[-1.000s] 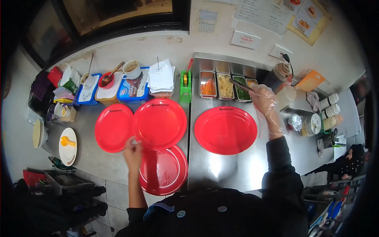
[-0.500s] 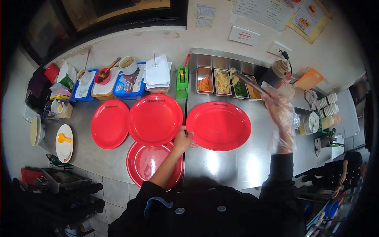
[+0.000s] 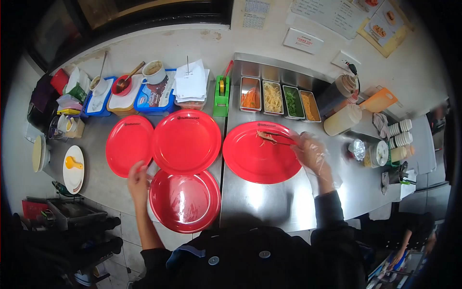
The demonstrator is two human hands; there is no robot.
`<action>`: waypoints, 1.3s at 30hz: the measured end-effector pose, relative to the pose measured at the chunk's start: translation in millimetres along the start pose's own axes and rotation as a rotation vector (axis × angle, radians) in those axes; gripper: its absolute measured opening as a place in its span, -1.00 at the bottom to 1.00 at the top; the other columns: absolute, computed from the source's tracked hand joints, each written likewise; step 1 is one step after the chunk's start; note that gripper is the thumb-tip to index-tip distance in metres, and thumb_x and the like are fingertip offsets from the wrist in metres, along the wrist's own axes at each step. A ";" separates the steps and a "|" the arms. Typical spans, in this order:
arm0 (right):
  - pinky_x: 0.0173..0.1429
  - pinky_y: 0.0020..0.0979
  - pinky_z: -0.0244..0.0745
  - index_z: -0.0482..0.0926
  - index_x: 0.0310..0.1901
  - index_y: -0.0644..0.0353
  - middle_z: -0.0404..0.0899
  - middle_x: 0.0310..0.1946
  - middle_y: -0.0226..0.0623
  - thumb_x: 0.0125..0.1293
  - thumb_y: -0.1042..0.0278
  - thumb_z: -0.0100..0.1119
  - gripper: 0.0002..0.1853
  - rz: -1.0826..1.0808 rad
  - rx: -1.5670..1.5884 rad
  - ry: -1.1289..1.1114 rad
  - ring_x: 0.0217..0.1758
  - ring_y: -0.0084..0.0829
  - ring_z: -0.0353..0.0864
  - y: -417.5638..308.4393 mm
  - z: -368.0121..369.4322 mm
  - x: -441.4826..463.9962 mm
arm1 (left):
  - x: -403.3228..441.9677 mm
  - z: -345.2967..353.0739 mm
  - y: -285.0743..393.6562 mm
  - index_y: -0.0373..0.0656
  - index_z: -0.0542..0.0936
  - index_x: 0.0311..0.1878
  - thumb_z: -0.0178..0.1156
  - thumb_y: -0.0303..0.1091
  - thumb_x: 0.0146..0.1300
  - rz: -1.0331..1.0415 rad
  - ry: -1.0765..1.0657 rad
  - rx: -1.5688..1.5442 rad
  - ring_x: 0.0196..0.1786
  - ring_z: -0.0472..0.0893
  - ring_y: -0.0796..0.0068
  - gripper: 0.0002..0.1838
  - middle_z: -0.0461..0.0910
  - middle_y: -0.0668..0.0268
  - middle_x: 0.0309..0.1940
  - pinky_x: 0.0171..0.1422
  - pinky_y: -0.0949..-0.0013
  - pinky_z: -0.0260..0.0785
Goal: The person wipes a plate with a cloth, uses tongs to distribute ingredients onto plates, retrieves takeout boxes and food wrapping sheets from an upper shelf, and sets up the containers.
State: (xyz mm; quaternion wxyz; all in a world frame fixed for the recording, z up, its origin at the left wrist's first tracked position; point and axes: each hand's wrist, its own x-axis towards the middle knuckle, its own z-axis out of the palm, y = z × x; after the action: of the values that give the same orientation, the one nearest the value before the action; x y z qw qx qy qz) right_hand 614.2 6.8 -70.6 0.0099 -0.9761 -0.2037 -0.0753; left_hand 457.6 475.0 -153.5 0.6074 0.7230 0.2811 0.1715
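My right hand (image 3: 310, 154), in a clear plastic glove, grips dark tongs (image 3: 284, 140) over the right-hand red oval plate (image 3: 245, 161). A small bunch of pale and orange shreds (image 3: 264, 137) is at the tongs' tips, low over the plate; whether it touches the plate I cannot tell. Bare and loosely spread, my left hand (image 3: 138, 182) is at the lower edge of the left red plate (image 3: 126, 149); contact with the rim is unclear. Between the plates are a round red plate (image 3: 186, 144) and a deeper red dish (image 3: 185, 204).
Metal trays hold carrot strips (image 3: 249, 100), pale shreds (image 3: 273, 98), chopped greens (image 3: 291, 102) and a tan filling (image 3: 310, 107). Sauce bottles (image 3: 342, 120) stand right of them. A green tape dispenser (image 3: 222, 98), papers (image 3: 191, 84) and lidded tubs (image 3: 156, 98) line the back.
My right hand has brought the tongs down from beside the trays to over the right plate. My left hand has left that plate's edge and moved left to the left plate.
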 end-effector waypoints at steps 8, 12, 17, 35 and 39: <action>-0.20 -0.17 0.45 0.62 -0.23 0.06 0.55 -0.46 -0.25 0.04 0.27 0.26 -0.78 -0.028 0.027 0.047 -0.31 -0.18 0.56 -8.1 -9.9 6.0 | -5.4 -90.6 -141.5 -0.22 0.48 -0.02 0.11 -0.36 0.30 0.142 0.618 0.119 -0.47 0.42 0.68 -0.77 0.48 0.38 -0.51 -0.41 0.60 0.27; -0.19 -0.18 0.46 0.64 -0.27 0.05 0.56 -0.44 -0.24 0.04 0.26 0.25 -0.80 0.114 0.071 0.009 -0.31 -0.17 0.57 2.7 -19.1 -9.4 | -3.3 -86.4 -147.2 -0.24 0.49 -0.04 0.13 -0.38 0.27 0.150 0.659 0.118 -0.43 0.43 0.62 -0.77 0.47 0.40 -0.49 -0.31 0.55 0.31; -0.21 -0.18 0.46 0.65 -0.30 0.03 0.57 -0.44 -0.23 0.05 0.26 0.25 -0.83 0.121 0.024 0.021 -0.31 -0.17 0.57 15.5 0.0 -24.5 | -1.6 -82.0 -141.2 -0.23 0.51 -0.06 0.14 -0.36 0.27 0.128 0.677 0.153 -0.40 0.46 0.59 -0.78 0.47 0.41 -0.49 -0.25 0.50 0.34; -0.25 -0.20 0.46 0.59 -0.13 0.03 0.56 -0.46 -0.27 0.02 0.29 0.26 -0.69 0.057 0.020 0.079 -0.32 -0.20 0.58 -15.8 -21.4 0.3 | -4.5 -79.6 -133.5 -0.21 0.48 -0.02 0.19 -0.25 0.27 0.100 0.653 0.314 -0.40 0.43 0.59 -0.69 0.44 0.40 -0.47 -0.26 0.48 0.31; -0.27 -0.19 0.44 0.62 -0.12 0.00 0.54 -0.45 -0.25 0.05 0.30 0.28 -0.70 0.012 0.029 0.070 -0.32 -0.17 0.56 -20.7 -1.8 3.3 | -6.2 -80.7 -131.3 -0.19 0.49 -0.01 0.20 -0.24 0.26 0.084 0.652 0.355 -0.41 0.43 0.59 -0.69 0.44 0.40 -0.46 -0.28 0.47 0.31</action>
State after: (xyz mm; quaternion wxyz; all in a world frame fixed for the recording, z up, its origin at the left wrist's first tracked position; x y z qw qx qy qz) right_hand 608.7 27.0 -68.6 0.0316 -0.9738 -0.1982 -0.1065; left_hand 379.2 547.9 -264.5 0.3435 0.7353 0.4551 0.3663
